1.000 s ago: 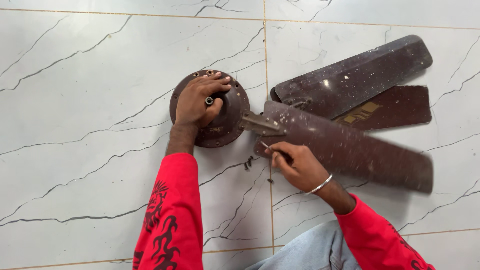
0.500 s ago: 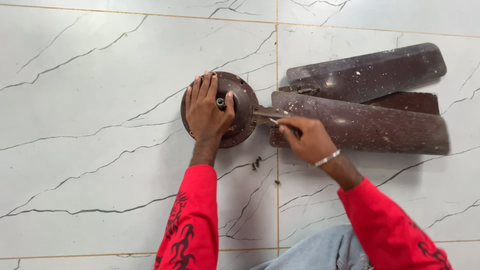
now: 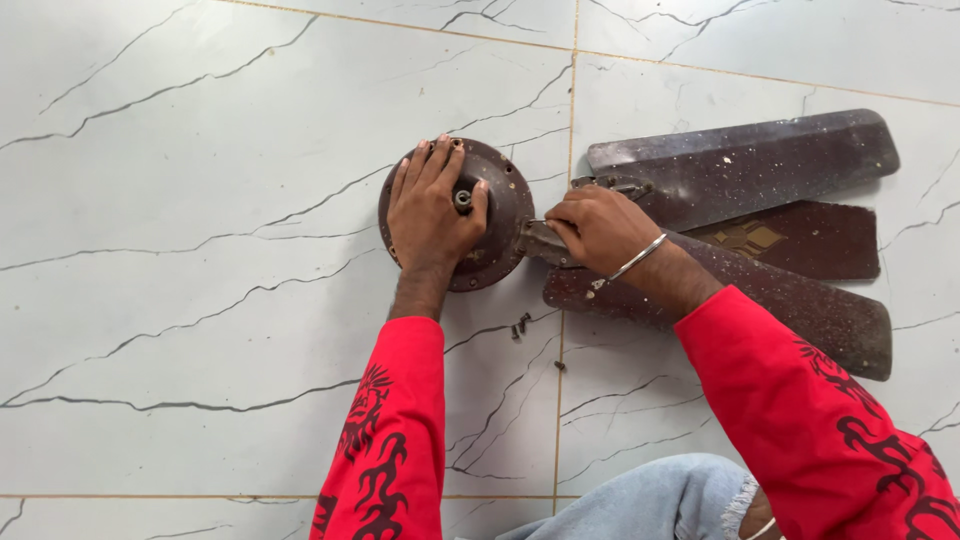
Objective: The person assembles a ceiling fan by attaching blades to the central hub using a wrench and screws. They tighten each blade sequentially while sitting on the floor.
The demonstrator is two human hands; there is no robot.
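Left hand (image 3: pixel 430 210) pressed flat on the round dark-brown metal fan motor housing (image 3: pixel 495 190), fingers spread open over its top, thumb beside the small central shaft stub (image 3: pixel 463 197). Housing lying on the white marble-veined tiled floor (image 3: pixel 200 250), near the middle of the scene. Right hand (image 3: pixel 598 228) just right of the housing, fingers curled closed around the metal blade bracket (image 3: pixel 538 240) where it meets the housing. Three long brown speckled fan blades (image 3: pixel 760 165) stacked and fanned out to the right. A few small dark screws (image 3: pixel 520 325) loose on the tile, just near of the housing.
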